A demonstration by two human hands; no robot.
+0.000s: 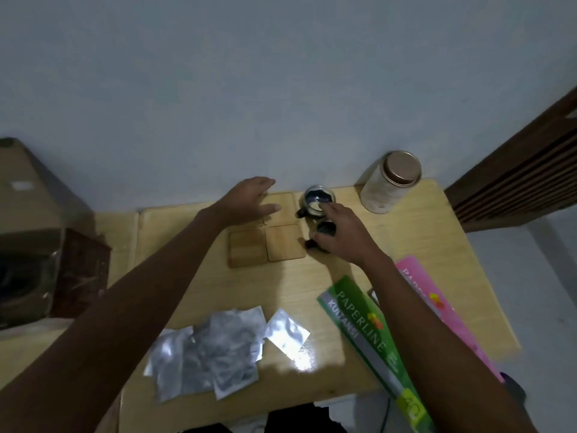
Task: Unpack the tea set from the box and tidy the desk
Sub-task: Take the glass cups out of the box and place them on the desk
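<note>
Several square wooden coasters (285, 246) lie side by side on the wooden desk (218, 295) near the wall. My left hand (249, 200) rests over the far coasters with its fingers spread and nothing in it. A dark glass tea cup (317, 204) stands just right of the coasters. My right hand (338, 234) reaches to that cup with a fingertip on its rim, and the hand is curled around a second dark cup (324, 229) below it. A tall tea canister (390, 182) with a copper lid stands by the wall at the back right.
Several silver foil sachets (215, 348) lie at the desk's near edge. A green receipt book (371, 335) and a pink one (437, 307) lie under my right forearm. A cardboard box (28, 195) and a dark wrapped box (78, 270) stand at the left. A dark wooden slatted panel (515, 182) rises at the right.
</note>
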